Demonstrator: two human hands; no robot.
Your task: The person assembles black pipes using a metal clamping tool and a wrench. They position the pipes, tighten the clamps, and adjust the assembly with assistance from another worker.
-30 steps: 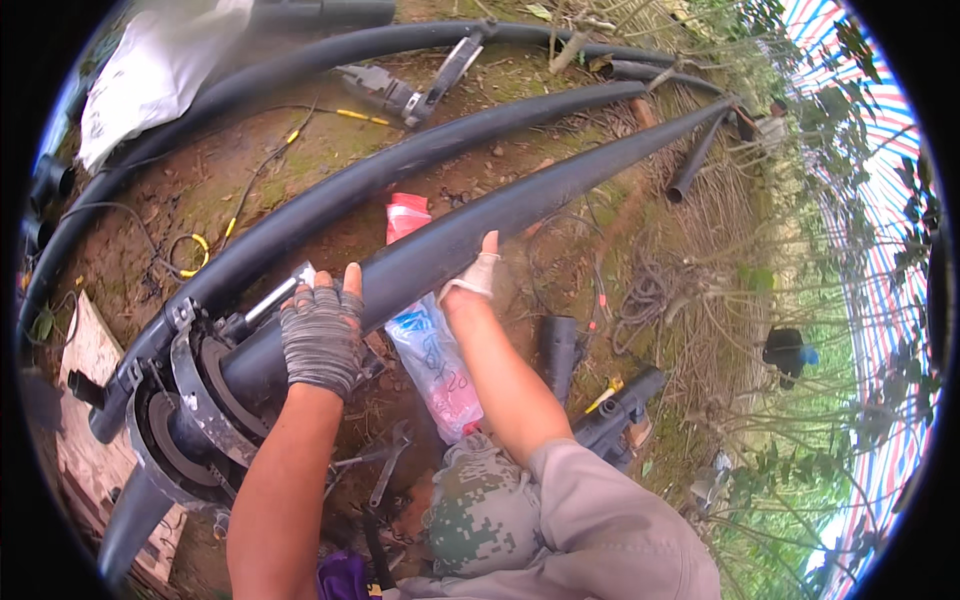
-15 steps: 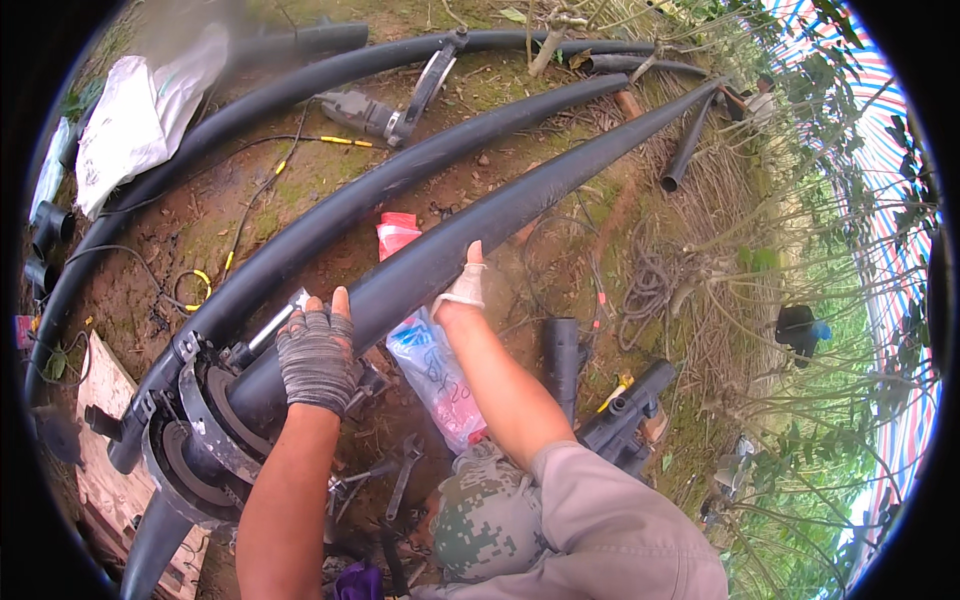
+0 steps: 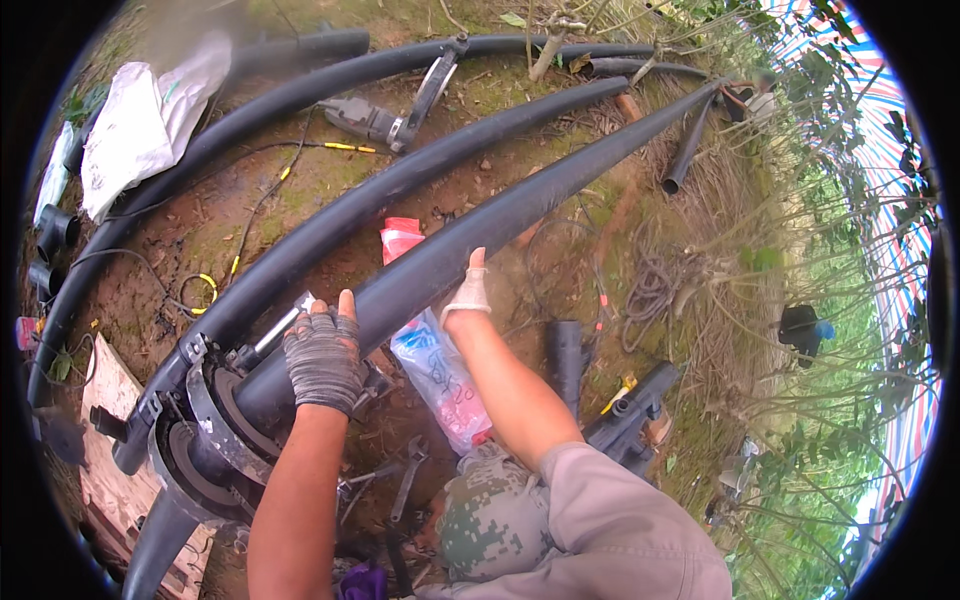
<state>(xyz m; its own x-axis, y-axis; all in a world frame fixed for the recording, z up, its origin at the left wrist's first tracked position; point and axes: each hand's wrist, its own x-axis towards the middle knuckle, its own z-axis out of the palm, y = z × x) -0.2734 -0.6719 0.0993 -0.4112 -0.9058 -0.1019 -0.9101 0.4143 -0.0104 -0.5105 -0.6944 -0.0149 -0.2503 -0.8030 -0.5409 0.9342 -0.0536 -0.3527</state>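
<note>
A long black plastic pipe (image 3: 420,278) runs from the lower left up to the far right. My left hand (image 3: 324,358), in a grey fingerless glove, curls over it just beyond a ring-shaped metal clamp frame (image 3: 215,410). Further along, my right hand (image 3: 470,290), in a pale fingerless glove, grips the pipe's near side; its thumb points up and the other fingers are hidden beneath. The frame's rings surround this pipe, and another black pipe section (image 3: 165,535) leaves the frame at the lower left. Where the two ends meet cannot be made out.
A second black pipe (image 3: 400,170) lies alongside. Beyond it are a grey power tool (image 3: 365,122) and a white sack (image 3: 125,140). Nearer are a plastic bag (image 3: 440,385), a wrench (image 3: 408,480) and black fittings (image 3: 635,415). A person (image 3: 755,100) is at the pipe's far end.
The whole view has shifted slightly. Both hands keep their hold on the pipe, with no clear movement along it.
</note>
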